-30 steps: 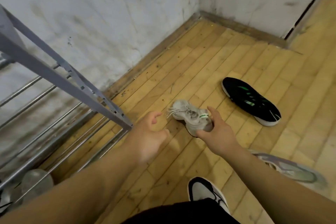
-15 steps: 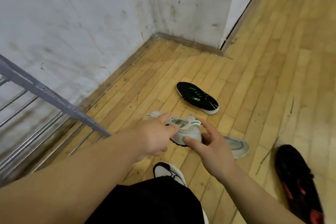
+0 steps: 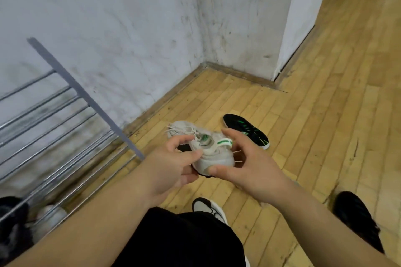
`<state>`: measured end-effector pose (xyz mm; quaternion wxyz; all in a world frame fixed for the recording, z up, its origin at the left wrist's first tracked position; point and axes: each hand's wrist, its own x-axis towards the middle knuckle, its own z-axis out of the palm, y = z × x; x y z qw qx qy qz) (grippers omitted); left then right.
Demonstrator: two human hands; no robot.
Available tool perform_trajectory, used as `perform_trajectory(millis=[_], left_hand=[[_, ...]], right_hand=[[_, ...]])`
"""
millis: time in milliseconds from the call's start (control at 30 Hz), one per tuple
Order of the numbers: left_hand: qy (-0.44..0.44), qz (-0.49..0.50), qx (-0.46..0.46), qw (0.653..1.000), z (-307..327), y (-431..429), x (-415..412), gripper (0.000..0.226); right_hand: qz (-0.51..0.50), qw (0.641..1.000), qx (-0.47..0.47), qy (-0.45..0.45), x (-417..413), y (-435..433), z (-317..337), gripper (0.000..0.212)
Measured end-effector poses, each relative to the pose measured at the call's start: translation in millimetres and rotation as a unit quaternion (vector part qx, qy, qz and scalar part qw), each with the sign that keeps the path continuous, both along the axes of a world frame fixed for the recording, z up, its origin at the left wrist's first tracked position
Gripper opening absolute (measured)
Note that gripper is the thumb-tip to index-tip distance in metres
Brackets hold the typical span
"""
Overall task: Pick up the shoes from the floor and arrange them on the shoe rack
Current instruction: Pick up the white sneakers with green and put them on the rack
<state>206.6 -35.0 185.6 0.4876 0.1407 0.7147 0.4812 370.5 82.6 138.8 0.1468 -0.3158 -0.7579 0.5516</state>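
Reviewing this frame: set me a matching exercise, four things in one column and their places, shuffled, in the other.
Things:
1. white sneaker
2. black sneaker with green stripes
3. plain black shoe
4. shoe rack

Places:
A. on the floor at the lower right
B. against the wall on the left
C. gripped between the left hand and the right hand
D. on the floor beyond the hands, towards the corner

Pairs: 1-C, 2-D, 3-A, 4-B.
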Motion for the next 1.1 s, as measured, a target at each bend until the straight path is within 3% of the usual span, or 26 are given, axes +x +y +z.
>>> perform_trajectory(millis=[100,233,300,400,467,533,633,733,800,867,967,1100], left_hand=[[-0.010,0.096,0.051,0.994,36,-49,-11,0.034],[0.015,0.193,0.112,0.975,86,-140,-24,0.030],[0.050,0.238,0.132,0.961,106,-197,-26,0.037],[0.109,0.328,0.145,0.927,122,-288,-23,0.050],[0.135,0.397,0.148,0.896,121,-350,-12,0.047],[0.141,0.473,0.146,0.857,109,-410,4,0.039],[0.110,0.581,0.139,0.794,75,-494,37,0.042],[0.073,0.659,0.134,0.737,34,-562,73,0.036],[0.057,0.700,0.112,0.703,5,-599,97,0.034],[0.047,0.726,0.072,0.682,-28,-629,119,0.037],[0.007,0.750,0.025,0.661,-74,-655,157,0.039],[-0.002,0.760,-0.069,0.647,-133,-669,200,0.048]], right_hand=[[0.102,0.993,0.057,0.014,-34,-17,55,0.099],[0.238,0.966,0.091,0.043,-90,-77,119,0.067],[0.299,0.946,0.107,0.065,-118,-119,145,0.064],[0.389,0.911,0.117,0.073,-156,-196,175,0.066],[0.462,0.875,0.128,0.068,-182,-257,183,0.060],[0.539,0.826,0.156,0.046,-200,-326,185,0.069],[0.645,0.734,0.212,-0.012,-211,-433,171,0.092],[0.721,0.646,0.240,-0.069,-206,-531,147,0.071],[0.756,0.600,0.251,-0.074,-195,-582,121,0.069],[0.782,0.569,0.244,-0.073,-182,-615,81,0.075],[0.792,0.558,0.217,-0.121,-164,-635,18,0.082],[0.794,0.507,0.273,-0.194,-166,-644,-27,0.088]])
